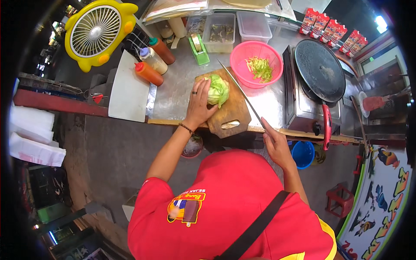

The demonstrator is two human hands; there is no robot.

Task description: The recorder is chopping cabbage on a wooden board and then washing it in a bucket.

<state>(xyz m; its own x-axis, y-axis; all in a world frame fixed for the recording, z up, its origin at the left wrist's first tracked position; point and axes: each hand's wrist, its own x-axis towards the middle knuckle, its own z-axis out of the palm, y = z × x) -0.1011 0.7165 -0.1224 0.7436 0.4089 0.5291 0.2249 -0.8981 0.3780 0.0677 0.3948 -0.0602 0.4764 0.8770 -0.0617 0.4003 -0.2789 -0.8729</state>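
Note:
My left hand [201, 104] rests around the left side of a head of lettuce [218, 91], thumb at its lower edge. The lettuce sits on a wooden cutting board [229, 112] with a handle slot towards me. In my right hand [275, 143] is the handle of a long knife [243, 92]; its blade slants up and left over the board's right side, its tip beyond the board's far edge. Whether the blade touches the board I cannot tell. Behind the board's right side stands a pink plastic basket [237, 76] holding shredded lettuce [261, 69].
A green tape dispenser [199, 52], plastic containers [219, 32] and squeeze bottles [149, 74] stand behind and left. On the right, a flat black pan [320, 70] with a red handle sits on a gas stove [297, 107]. A yellow fan [96, 32] is at the upper left.

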